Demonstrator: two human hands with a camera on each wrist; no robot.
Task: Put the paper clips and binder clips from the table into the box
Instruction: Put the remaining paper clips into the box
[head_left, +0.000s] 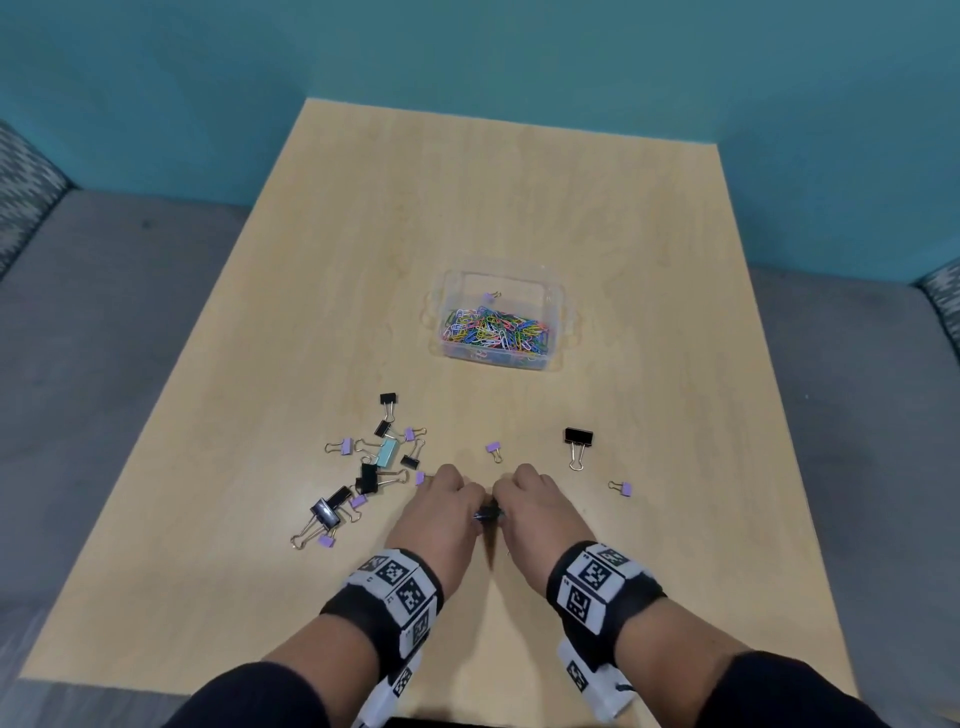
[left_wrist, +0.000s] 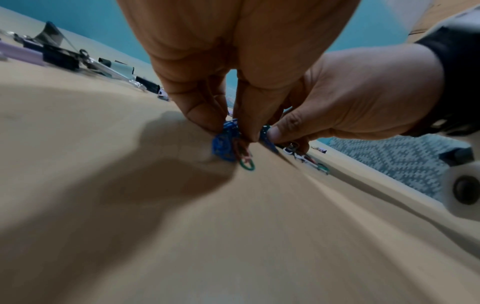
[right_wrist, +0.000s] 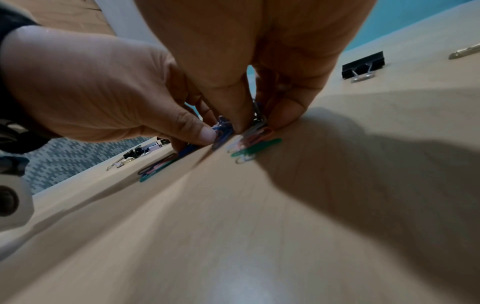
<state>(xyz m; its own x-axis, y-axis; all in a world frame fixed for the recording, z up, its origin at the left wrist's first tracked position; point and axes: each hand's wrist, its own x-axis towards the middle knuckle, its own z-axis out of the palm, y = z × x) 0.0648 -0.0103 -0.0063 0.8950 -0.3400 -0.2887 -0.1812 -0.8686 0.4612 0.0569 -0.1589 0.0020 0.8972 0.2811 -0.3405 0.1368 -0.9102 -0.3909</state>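
Note:
On the wooden table (head_left: 623, 260) my left hand (head_left: 451, 498) and right hand (head_left: 527, 496) sit knuckle to knuckle near the front, fingers curled down. In the left wrist view my left hand (left_wrist: 228, 131) pinches a small bunch of blue and green paper clips (left_wrist: 226, 144) against the tabletop. In the right wrist view my right hand (right_wrist: 259, 125) pinches several coloured paper clips (right_wrist: 253, 144), a green one lowest. The clear plastic box (head_left: 558, 312) stands farther back, holding a heap of coloured paper clips and one purple binder clip.
A cluster of black, purple and pale blue binder clips (head_left: 366, 470) lies left of my hands. A large black binder clip (head_left: 578, 439) and two small purple ones (head_left: 493, 449) (head_left: 622, 487) lie ahead and to the right. A grey bench surrounds the table.

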